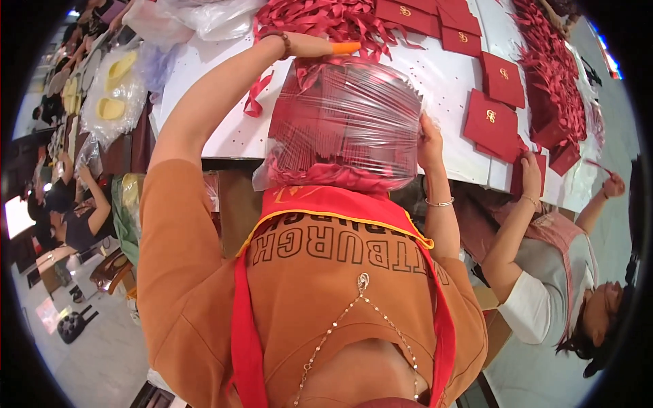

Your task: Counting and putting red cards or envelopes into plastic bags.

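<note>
In front of my chest, at the near edge of the white table, a bulky clear plastic bag point(347, 112) is stretched tight around a stack of dark red folded pieces with red ribbons. My left hand point(309, 46) reaches across its far side, closed around a flat orange piece point(345, 47) whose kind I cannot make out. Loose red ribbons point(306, 19) lie just beyond that hand. Against the bag's right side, my right hand point(430, 139) grips the plastic, with the thumb up and the other fingers partly hidden.
Red pouches with gold marks point(491, 117) lie on the white table point(442, 88) to the right. A long heap of red ribbons point(554, 81) runs beyond them. A co-worker's hand point(530, 173) holds a red pouch at the right edge. Bagged yellow slippers point(112, 109) are at the left.
</note>
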Available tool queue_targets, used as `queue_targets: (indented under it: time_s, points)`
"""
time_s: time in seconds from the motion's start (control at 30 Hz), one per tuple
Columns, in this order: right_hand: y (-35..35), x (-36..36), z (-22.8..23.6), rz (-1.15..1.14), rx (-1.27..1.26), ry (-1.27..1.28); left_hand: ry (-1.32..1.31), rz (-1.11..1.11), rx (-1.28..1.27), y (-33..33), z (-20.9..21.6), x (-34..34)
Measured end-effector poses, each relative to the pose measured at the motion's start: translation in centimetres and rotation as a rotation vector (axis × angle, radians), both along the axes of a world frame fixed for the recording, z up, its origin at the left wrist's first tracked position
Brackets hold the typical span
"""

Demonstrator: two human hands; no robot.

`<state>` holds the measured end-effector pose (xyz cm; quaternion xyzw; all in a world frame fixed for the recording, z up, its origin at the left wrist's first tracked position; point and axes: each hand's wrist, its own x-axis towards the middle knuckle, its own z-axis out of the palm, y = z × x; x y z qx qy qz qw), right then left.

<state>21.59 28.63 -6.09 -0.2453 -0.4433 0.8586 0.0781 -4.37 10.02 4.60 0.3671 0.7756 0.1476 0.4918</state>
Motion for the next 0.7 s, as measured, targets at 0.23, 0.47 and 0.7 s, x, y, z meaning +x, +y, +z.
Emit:
queue_targets:
  time_s: [0.23, 0.47, 0.7]
  points:
    - [0.0, 0.5, 1.2, 0.009, -0.055, 0.022, -0.309, -0.028, 0.039, -1.8, 2.1, 1.8]
    - [-0.7, 0.7, 1.3, -0.093, -0.154, 0.154, -0.246, -0.085, 0.032, -1.9, 3.3, 2.3]
    - [-2.6, -1.2, 3.2, -0.395, -0.328, 0.035, -0.164, -0.109, 0.003, -3.1, 0.5, 0.4]
